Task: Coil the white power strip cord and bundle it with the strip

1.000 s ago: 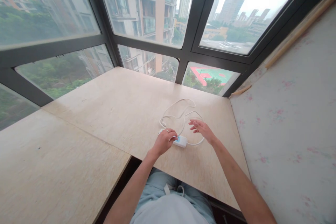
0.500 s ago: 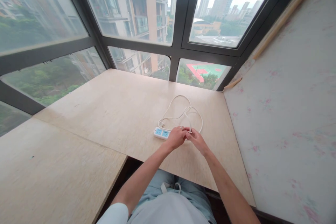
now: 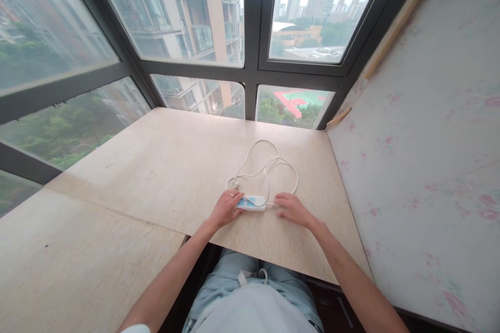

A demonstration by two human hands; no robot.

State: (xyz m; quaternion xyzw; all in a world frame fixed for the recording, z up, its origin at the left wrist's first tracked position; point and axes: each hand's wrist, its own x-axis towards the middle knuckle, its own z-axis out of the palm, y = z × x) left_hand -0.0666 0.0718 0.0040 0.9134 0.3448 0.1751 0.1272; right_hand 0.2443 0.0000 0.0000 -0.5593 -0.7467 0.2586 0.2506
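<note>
A white power strip point(image 3: 255, 207) with blue socket faces lies on the wooden surface in front of me. My left hand point(image 3: 226, 209) is closed around its left end, covering part of the sockets. My right hand point(image 3: 292, 209) is just past the strip's right end, fingers curled over the white power cord point(image 3: 270, 204) where it leaves the strip. That hand hides the stretch of cord beneath it. The rest of the cord lies in loose loops behind the strip, with one loop crossing over it. The plug point(image 3: 236, 184) rests behind my left fingers.
The pale wooden surface point(image 3: 156, 161) has a seam and a step in its front edge at left. Dark-framed windows point(image 3: 252, 93) border the back and left. A wall with flowered paper point(image 3: 422, 166) rises at right. My legs point(image 3: 250, 265) are below the front edge.
My hands were together over the strip's right part, fingers on the cord. They have moved apart: the left to the strip's left end, the right beyond its right end. The view has shifted slightly.
</note>
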